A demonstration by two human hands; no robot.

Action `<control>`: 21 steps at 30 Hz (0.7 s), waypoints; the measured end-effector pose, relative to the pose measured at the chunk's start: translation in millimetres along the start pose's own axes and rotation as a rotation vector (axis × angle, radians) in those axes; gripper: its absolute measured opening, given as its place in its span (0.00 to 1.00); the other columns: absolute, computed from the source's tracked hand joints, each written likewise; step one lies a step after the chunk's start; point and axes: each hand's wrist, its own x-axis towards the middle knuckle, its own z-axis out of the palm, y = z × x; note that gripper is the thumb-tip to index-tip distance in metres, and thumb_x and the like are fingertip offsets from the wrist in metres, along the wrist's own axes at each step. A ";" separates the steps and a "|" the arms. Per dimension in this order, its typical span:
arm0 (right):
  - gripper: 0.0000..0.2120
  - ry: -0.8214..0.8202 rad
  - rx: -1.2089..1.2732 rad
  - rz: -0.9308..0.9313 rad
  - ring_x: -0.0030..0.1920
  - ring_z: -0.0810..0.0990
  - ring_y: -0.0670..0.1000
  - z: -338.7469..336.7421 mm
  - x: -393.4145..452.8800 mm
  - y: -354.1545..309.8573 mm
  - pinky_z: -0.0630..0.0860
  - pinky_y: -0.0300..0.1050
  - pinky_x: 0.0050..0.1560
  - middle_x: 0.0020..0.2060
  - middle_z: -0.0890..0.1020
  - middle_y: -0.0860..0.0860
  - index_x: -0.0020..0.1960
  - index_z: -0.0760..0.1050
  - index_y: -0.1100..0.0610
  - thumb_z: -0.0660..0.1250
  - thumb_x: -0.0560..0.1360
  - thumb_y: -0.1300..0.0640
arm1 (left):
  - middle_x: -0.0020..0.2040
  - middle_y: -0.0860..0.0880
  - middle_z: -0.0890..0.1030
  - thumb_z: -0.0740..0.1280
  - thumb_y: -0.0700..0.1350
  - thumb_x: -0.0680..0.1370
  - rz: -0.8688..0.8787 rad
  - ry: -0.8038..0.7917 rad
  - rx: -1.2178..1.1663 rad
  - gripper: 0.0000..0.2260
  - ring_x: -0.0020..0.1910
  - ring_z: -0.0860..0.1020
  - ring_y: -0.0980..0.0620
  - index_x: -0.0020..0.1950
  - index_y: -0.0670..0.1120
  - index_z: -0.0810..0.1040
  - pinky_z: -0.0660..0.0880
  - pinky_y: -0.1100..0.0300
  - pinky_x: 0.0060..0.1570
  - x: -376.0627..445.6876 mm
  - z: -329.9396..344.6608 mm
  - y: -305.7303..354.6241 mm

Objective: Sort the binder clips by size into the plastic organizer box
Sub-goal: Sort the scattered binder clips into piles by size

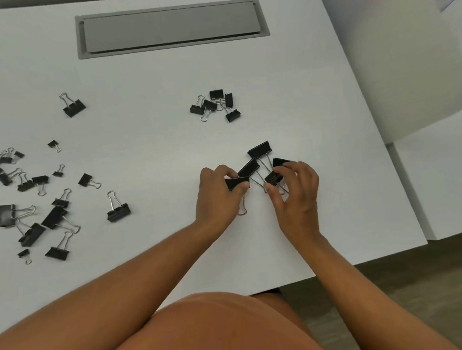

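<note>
Black binder clips lie on a white table point(150, 142). My left hand point(216, 199) pinches a large black clip point(236, 182) between thumb and fingers. My right hand point(295, 194) grips another large clip point(273, 177). Between and behind the hands lie more large clips point(260, 149), their wire handles crossing. A small heap of medium clips point(216, 104) sits farther back. A mixed scatter of small and large clips point(30, 207) covers the left side. No organizer box is in view.
A grey cable hatch point(171, 27) is set into the table's far side. A single clip point(74, 107) lies at the back left, another point(118, 210) left of my left arm. The table's right edge runs close to my right hand; white furniture point(409, 64) stands beyond.
</note>
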 end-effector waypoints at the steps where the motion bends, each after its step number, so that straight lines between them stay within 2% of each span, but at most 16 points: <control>1: 0.17 -0.007 -0.013 -0.046 0.73 0.68 0.57 0.2 3.7 4.2 0.74 0.56 0.68 0.67 0.76 0.52 0.67 0.77 0.56 0.73 0.81 0.53 | 0.53 0.50 0.73 0.74 0.51 0.79 -0.017 0.014 -0.042 0.08 0.44 0.81 0.57 0.54 0.52 0.79 0.81 0.58 0.44 1.1 4.7 0.2; 2: 0.16 -0.012 -0.020 -0.081 0.73 0.68 0.58 0.3 7.3 6.3 0.73 0.56 0.68 0.66 0.76 0.52 0.67 0.78 0.56 0.73 0.81 0.53 | 0.53 0.48 0.75 0.73 0.50 0.79 -0.038 0.022 -0.080 0.06 0.44 0.83 0.51 0.52 0.52 0.79 0.84 0.51 0.46 2.3 8.6 0.2; 4: 0.16 -0.028 -0.010 -0.125 0.72 0.68 0.59 1.1 14.8 6.6 0.73 0.58 0.68 0.66 0.76 0.52 0.66 0.78 0.56 0.73 0.81 0.52 | 0.53 0.44 0.78 0.71 0.48 0.81 -0.074 0.028 -0.148 0.03 0.42 0.85 0.46 0.51 0.51 0.79 0.85 0.48 0.45 1.0 13.9 1.8; 7: 0.20 -0.064 0.008 -0.152 0.72 0.69 0.59 3.9 25.2 5.5 0.72 0.60 0.68 0.68 0.74 0.54 0.68 0.77 0.56 0.72 0.80 0.48 | 0.51 0.44 0.81 0.68 0.44 0.82 -0.083 0.025 -0.244 0.03 0.42 0.86 0.48 0.55 0.50 0.78 0.85 0.46 0.48 -4.0 17.0 0.8; 9: 0.27 -0.131 -0.055 -0.164 0.77 0.64 0.62 5.6 29.8 4.5 0.67 0.64 0.72 0.74 0.70 0.56 0.73 0.74 0.53 0.71 0.79 0.41 | 0.51 0.46 0.82 0.66 0.42 0.82 -0.089 0.032 -0.286 0.07 0.42 0.86 0.50 0.59 0.51 0.76 0.84 0.45 0.50 -7.0 16.1 -1.6; 11: 0.35 -0.209 -0.169 -0.190 0.81 0.57 0.66 7.4 33.8 2.0 0.61 0.68 0.75 0.79 0.64 0.57 0.78 0.69 0.47 0.67 0.77 0.32 | 0.55 0.50 0.80 0.66 0.41 0.82 -0.078 0.064 -0.246 0.12 0.42 0.86 0.52 0.63 0.53 0.76 0.83 0.47 0.53 -7.5 15.3 -5.2; 13: 0.38 -0.274 -0.250 -0.211 0.82 0.52 0.67 9.2 38.4 -3.1 0.57 0.72 0.76 0.81 0.60 0.55 0.80 0.65 0.41 0.63 0.75 0.26 | 0.62 0.53 0.76 0.65 0.40 0.81 -0.015 0.084 -0.113 0.19 0.45 0.82 0.58 0.71 0.54 0.74 0.80 0.57 0.53 -8.1 14.8 -6.7; 15: 0.38 -0.309 -0.272 -0.238 0.83 0.50 0.66 12.4 44.1 -8.3 0.55 0.73 0.76 0.82 0.58 0.53 0.81 0.63 0.39 0.59 0.75 0.26 | 0.69 0.53 0.71 0.62 0.39 0.81 0.060 0.066 0.006 0.24 0.50 0.79 0.60 0.77 0.51 0.70 0.73 0.65 0.51 -5.8 14.2 -6.2; 17: 0.36 -0.333 -0.281 -0.264 0.83 0.50 0.65 17.1 49.1 -11.3 0.54 0.74 0.76 0.83 0.59 0.52 0.80 0.64 0.41 0.57 0.76 0.27 | 0.73 0.52 0.68 0.61 0.38 0.81 0.106 0.038 0.088 0.26 0.57 0.78 0.54 0.80 0.48 0.68 0.71 0.64 0.54 0.1 10.7 -4.1; 21: 0.32 -0.345 -0.319 -0.283 0.82 0.55 0.65 18.4 51.5 -3.1 0.57 0.74 0.75 0.82 0.61 0.53 0.78 0.69 0.46 0.59 0.78 0.33 | 0.67 0.50 0.75 0.63 0.39 0.79 0.206 -0.076 0.156 0.25 0.57 0.78 0.52 0.77 0.47 0.73 0.77 0.56 0.60 14.3 6.2 4.1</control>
